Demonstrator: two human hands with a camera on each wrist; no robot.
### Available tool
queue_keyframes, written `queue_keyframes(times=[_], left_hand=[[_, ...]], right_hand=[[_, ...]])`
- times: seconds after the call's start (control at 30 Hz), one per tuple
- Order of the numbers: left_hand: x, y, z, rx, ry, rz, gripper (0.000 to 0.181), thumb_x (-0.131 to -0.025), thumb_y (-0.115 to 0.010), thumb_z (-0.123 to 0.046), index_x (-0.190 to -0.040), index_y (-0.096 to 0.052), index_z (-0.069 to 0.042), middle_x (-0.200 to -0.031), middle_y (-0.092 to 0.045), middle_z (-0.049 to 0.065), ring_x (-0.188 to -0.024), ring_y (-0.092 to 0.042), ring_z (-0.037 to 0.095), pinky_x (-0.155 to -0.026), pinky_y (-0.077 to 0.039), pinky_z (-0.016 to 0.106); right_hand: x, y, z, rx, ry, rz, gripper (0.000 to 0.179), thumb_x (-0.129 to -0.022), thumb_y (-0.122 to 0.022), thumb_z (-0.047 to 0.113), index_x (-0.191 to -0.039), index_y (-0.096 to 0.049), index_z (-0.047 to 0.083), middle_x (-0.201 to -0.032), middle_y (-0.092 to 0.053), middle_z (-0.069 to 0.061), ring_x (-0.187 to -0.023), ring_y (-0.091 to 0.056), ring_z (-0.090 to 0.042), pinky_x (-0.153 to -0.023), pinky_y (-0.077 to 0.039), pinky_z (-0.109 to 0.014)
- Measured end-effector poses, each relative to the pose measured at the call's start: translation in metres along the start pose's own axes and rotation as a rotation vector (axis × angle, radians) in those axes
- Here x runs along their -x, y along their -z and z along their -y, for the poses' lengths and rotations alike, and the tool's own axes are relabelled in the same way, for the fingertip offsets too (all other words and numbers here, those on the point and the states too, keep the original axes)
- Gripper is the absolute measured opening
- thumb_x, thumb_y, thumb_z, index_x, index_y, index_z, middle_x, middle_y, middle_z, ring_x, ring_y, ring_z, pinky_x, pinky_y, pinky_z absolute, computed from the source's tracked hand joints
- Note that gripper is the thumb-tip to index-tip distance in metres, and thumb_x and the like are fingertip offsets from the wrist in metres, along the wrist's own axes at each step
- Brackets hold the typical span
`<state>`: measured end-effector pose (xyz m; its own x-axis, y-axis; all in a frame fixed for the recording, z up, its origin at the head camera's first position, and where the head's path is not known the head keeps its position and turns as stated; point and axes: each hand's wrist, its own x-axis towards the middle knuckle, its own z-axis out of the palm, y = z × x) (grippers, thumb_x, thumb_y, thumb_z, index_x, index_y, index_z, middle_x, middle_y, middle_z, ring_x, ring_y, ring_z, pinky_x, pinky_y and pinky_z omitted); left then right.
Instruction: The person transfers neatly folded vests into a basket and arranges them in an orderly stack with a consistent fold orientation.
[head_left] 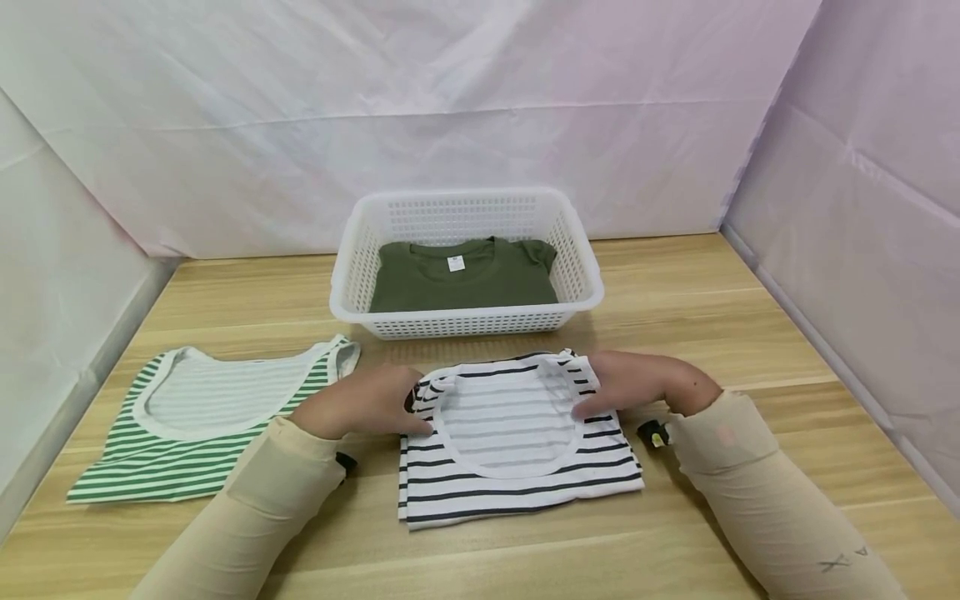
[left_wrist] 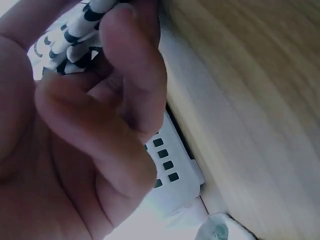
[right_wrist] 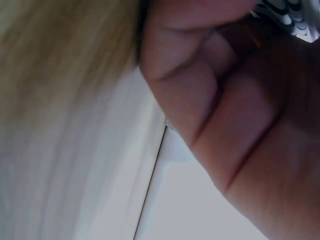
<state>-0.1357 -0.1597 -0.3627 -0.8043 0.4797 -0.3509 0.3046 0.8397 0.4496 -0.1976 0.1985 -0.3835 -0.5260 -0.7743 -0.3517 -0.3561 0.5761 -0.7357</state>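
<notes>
A folded white shirt with black stripes (head_left: 517, 496) lies on the wooden table in front of me, its wide neckline facing up. My left hand (head_left: 375, 402) grips its left shoulder; in the left wrist view, curled fingers (left_wrist: 142, 75) close round a bunch of the striped cloth (left_wrist: 75, 40). At the opposite shoulder, my right hand (head_left: 637, 383) pinches the fabric between thumb and fingers. The right wrist view has those fingers (right_wrist: 175, 60) bent inward, with a bit of striped cloth (right_wrist: 290, 15) in the corner; the fingertips are hidden there.
Beyond the shirt stands a white perforated plastic basket (head_left: 465, 323) holding a folded dark green shirt (head_left: 465, 283). A folded green-and-white striped shirt (head_left: 180, 462) lies to the left, beside my left forearm. White sheeting (head_left: 465, 83) walls the table (head_left: 750, 333) at the back and sides.
</notes>
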Motion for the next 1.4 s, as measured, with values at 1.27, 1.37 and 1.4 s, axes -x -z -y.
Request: queue_keyframes(times=[1.27,1.37,1.4], left_hand=[[0.050,0.046,-0.007,0.493,-0.166,-0.115,0.031,-0.104,-0.054,-0.021,-0.130,-0.037,-0.021,-0.100,-0.065,0.007,-0.085,-0.069,0.020,-0.072,-0.058,0.036],[0.056,0.048,-0.010,0.423,-0.161,-0.135,0.031,-0.103,-0.056,-0.025,-0.127,-0.038,-0.022,-0.091,-0.064,0.004,-0.079,-0.066,0.017,-0.068,-0.056,0.032],[0.058,0.049,-0.010,0.410,-0.166,-0.142,0.030,-0.103,-0.056,-0.025,-0.127,-0.038,-0.022,-0.089,-0.063,0.004,-0.077,-0.065,0.016,-0.068,-0.055,0.032]], right_hand=[[0.035,0.007,0.058,-0.290,0.150,-0.268,0.050,-0.105,-0.051,0.019,-0.150,-0.029,0.011,-0.127,-0.062,-0.017,-0.106,-0.070,-0.022,-0.082,-0.060,-0.037],[0.040,0.008,0.062,-0.284,0.170,-0.255,0.049,-0.105,-0.051,0.016,-0.149,-0.030,0.009,-0.126,-0.062,-0.017,-0.105,-0.070,-0.021,-0.081,-0.060,-0.038],[0.041,0.009,0.063,-0.274,0.177,-0.253,0.049,-0.105,-0.051,0.016,-0.149,-0.030,0.008,-0.126,-0.063,-0.017,-0.105,-0.070,-0.020,-0.081,-0.060,-0.038]])
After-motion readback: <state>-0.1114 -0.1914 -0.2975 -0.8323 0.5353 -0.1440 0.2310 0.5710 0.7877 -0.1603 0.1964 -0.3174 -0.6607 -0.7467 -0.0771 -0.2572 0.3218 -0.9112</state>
